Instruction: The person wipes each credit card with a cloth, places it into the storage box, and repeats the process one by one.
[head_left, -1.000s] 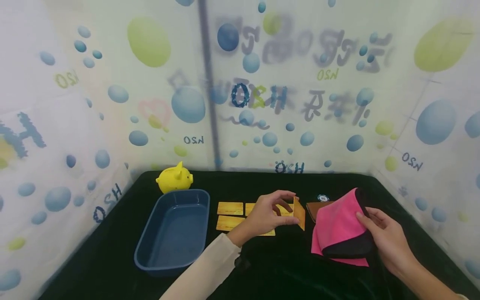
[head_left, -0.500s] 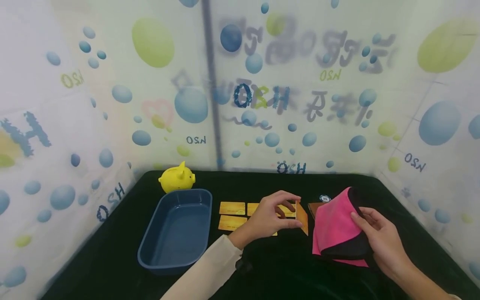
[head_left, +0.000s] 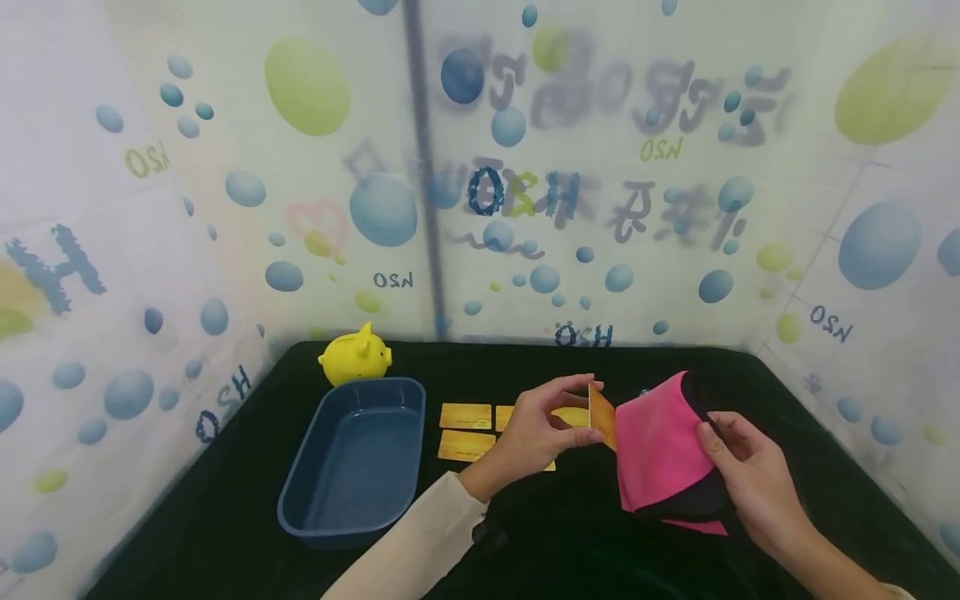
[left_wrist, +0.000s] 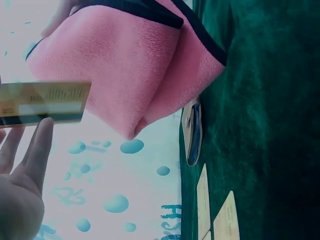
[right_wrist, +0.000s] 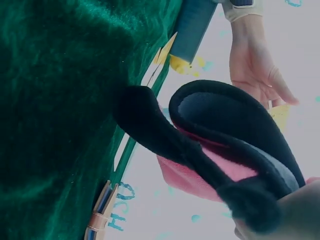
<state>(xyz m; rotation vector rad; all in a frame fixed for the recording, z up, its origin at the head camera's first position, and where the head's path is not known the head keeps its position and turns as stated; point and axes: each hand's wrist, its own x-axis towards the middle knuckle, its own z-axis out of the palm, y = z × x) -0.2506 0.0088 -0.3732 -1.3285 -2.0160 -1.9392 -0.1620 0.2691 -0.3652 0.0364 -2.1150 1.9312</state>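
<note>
My left hand (head_left: pixel 536 425) pinches a gold card (head_left: pixel 602 417) upright between thumb and fingers. In the left wrist view this card (left_wrist: pixel 45 102) shows a dark stripe and a pale strip. My right hand (head_left: pixel 753 471) grips a folded pink cloth (head_left: pixel 660 442) with black edging, thumb in front. The cloth hangs just right of the card; whether they touch I cannot tell. Behind the left hand, several gold cards (head_left: pixel 467 446) lie in rows, partly covered by it. A brown wallet (left_wrist: pixel 192 132) is hidden by the cloth in the head view but shows in both wrist views.
A blue rectangular tray (head_left: pixel 348 467) stands left of the cards. Behind it sits a yellow piggy bank (head_left: pixel 356 357). A dark green cloth (head_left: pixel 570 550) covers the table, with patterned white curtains (head_left: pixel 600 167) around it. A small chip (head_left: pixel 645 392) peeks out behind the pink cloth.
The card in my left hand has risen slightly and turned. My right hand has brought the pink cloth left toward it, now covering the wallet and most of the chip.
</note>
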